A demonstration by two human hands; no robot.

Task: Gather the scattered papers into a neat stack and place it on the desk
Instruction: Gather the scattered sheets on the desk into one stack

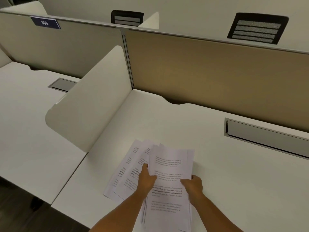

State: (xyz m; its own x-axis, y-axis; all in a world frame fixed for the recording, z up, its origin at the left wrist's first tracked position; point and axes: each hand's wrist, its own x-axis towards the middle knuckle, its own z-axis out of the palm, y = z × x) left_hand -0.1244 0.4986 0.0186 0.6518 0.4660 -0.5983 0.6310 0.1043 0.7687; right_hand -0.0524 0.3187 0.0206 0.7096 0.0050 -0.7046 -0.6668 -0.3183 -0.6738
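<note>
Several printed white papers [168, 166] lie fanned out on the white desk [234, 178], near its front edge. The top sheets sit roughly squared, while others [127, 173] splay out to the left beneath them. My left hand [147, 178] presses on the left side of the top sheets, thumb over their edge. My right hand [192, 183] grips the right edge of the same sheets. The lower ends of the papers run out of view at the bottom.
A white side divider [87, 104] stands to the left of the papers, and a tan back panel [217, 77] closes the desk's far side. A grey cable flap [267, 136] is set into the desk at the right. Black chair backs [257, 28] show beyond the panel.
</note>
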